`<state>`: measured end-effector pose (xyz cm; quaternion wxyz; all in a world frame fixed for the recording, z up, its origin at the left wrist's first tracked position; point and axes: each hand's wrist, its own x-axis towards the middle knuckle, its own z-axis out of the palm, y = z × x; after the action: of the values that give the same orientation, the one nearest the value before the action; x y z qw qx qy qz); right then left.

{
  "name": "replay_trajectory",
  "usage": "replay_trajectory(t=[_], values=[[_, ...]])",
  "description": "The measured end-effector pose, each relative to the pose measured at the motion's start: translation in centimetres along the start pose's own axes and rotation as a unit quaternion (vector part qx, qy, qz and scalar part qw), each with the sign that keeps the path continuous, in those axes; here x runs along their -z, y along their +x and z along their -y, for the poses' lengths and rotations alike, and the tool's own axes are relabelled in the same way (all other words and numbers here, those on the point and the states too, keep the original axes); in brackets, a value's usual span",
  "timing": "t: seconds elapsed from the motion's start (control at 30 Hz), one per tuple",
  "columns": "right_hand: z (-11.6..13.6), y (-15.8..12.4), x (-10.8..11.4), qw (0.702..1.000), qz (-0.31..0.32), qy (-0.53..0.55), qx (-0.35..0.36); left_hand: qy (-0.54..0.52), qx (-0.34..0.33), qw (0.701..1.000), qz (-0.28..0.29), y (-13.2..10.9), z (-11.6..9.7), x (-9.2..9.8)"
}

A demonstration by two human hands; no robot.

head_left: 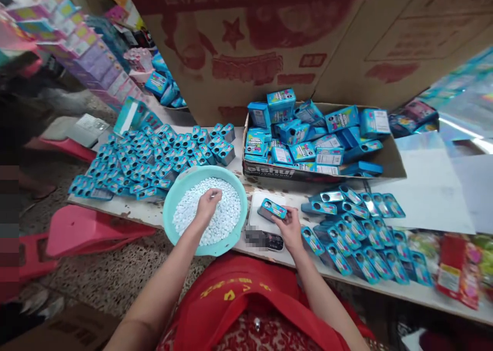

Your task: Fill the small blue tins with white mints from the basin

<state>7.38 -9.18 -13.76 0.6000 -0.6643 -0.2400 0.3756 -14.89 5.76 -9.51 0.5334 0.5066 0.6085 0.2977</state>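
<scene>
A round turquoise basin [243, 207] holds a heap of small white candies [227, 222]. Over that heap is my left hand [208, 206], its fingers curled together; whatever may be inside them is hidden. My right hand [289, 229] grips one end of a small blue candy tin [272, 209], with the thumb and fingers around it. The tin is just above a white kitchen scale [256, 218], and I cannot tell whether it rests on the platform. The scale's dark panel [275, 242] faces me, partly blurred out.
Many similar tins [142, 161] stand packed at the left, and more tins [358, 243] stand at the right. Behind the scale, an open cardboard box [327, 173] is full of blue packets. A large carton [269, 48] rises behind. Pink stools [84, 227] are at lower left.
</scene>
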Motion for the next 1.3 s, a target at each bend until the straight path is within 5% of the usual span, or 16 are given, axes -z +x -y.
replay_trajectory(t=[0.13, 0.5, 0.8, 1.17, 1.3], values=[[-0.6, -1.1, 0.5, 1.0, 0.01, -0.006, -0.007, 0.008, 0.004, 1.0, 0.028, 0.2, -0.8, -0.4], [-2.5, -8.7, 4.3, 0.988, -0.101, -0.083, -0.087, -0.005, -0.01, 0.998, 0.061, 0.7, -2.4, -2.9], [-3.9, -10.0, 6.5, 0.978, -0.134, -0.078, -0.139, 0.007, -0.037, 0.994, 0.107, 0.6, -2.8, -5.4], [-4.7, -10.5, 7.5, 0.971, -0.158, -0.059, -0.168, 0.142, -0.131, 0.972, 0.132, -0.6, -5.0, -7.0], [-3.7, -10.0, 6.3, 0.98, -0.132, -0.059, -0.138, 0.112, -0.134, 0.971, 0.165, -1.1, -4.4, -8.1]])
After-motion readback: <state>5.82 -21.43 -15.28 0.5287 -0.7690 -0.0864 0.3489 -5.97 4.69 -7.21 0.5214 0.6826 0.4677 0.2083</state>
